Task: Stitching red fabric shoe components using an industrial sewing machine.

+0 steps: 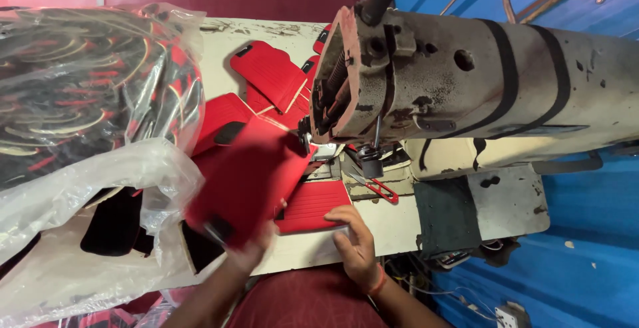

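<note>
Left hand [249, 251] raised, blurred, fingers closed; right hand [356, 238] flat, palm down

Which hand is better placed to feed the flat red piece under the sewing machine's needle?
Right, probably. The right hand lies flat on the ribbed red piece just in front of the presser foot. The left hand, blurred, is lifting another red piece off to the side.

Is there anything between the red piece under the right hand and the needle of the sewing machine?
Nothing visible blocks it. The right hand presses the flat red piece on the table; small red-handled snips lie just beside the presser foot.
</note>
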